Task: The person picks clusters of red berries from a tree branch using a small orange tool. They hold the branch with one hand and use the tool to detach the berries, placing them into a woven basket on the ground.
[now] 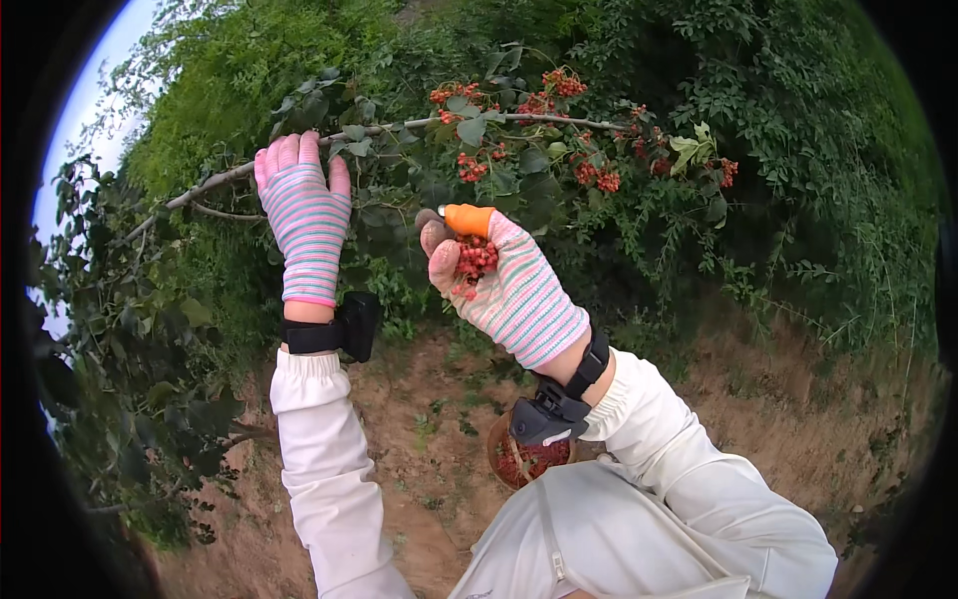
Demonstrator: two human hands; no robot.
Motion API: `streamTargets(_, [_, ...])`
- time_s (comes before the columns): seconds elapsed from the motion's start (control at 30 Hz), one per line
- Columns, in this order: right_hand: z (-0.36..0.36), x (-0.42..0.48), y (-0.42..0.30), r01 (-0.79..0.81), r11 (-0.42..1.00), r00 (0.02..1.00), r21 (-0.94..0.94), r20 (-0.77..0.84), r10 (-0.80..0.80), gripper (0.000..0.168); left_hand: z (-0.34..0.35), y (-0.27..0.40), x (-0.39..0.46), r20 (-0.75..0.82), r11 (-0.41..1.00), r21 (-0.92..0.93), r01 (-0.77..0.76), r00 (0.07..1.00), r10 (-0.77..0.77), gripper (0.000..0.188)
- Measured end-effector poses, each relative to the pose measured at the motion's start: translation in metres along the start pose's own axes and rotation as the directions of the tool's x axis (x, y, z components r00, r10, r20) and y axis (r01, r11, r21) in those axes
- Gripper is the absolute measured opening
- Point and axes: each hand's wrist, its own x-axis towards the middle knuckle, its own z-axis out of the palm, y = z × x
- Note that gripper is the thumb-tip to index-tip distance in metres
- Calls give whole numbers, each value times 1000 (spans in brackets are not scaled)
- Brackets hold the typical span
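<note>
My left hand (305, 202), in a striped knitted glove, holds a thin woody branch (419, 123) near its middle, fingers over the top. The branch bears green leaves and clusters of small red berries (596, 176) along its right part. Below the branch, my right hand (486, 262) is turned palm up, its fingers curled round a bunch of red berries (476, 258). An orange cover (469, 220) sits on the right thumb, with a small shiny piece at its tip. The right glove's fingertips look stained.
A basket (500, 457) holding red berries stands on the bare soil (419, 517), partly hidden by my right wrist and white jacket. Leafy branches (135, 404) hang at the left. Dense green bushes (786, 150) stand behind the branch.
</note>
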Motion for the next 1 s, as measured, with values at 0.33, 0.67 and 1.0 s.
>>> streamTargets(0.33, [10,28,-38,75,991,996,-109,-33,-79,28,2,-3,-2,30,1000,10,-3,1000,3,35])
streamTargets(0.67, [-29,6,-43,221,833,969,-508,20,-245,31,3,-4,5,6,1000,24,-9,1000,9,34])
streamTargets(1.0, [12,-23,-59,138,830,985,-541,-12,-172,35,-12,-4,8,18,1000,1,-19,1000,19,34])
